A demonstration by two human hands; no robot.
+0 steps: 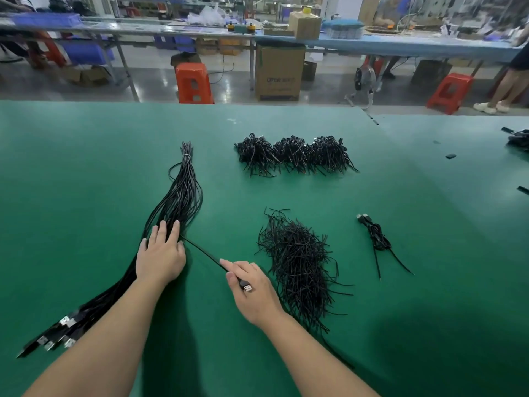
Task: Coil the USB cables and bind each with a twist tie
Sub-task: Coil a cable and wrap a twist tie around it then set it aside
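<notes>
The left hand point(160, 257) is laid flat, fingers straight and slightly spread, on the long bundle of USB cables point(180, 196); nothing is gripped by it. A single cable point(204, 252) is pinched near its plug end by the right hand point(252, 290), between thumb and forefinger with the remaining fingers curled; the metal USB plug point(246, 287) is seen lying over the back of the fingers, pointed toward the near right. The cable's long axis is run diagonally, from the right hand up and left to the bundle just beside the left fingertips. The bundle is stretched from its tied far end to plugs at the near left on the green table point(86, 167). A heap of twist ties point(300, 262) is seen just right of the right hand, with one coiled cable point(378, 239) further right and three piles of coiled cables point(294, 154) farther back.
</notes>
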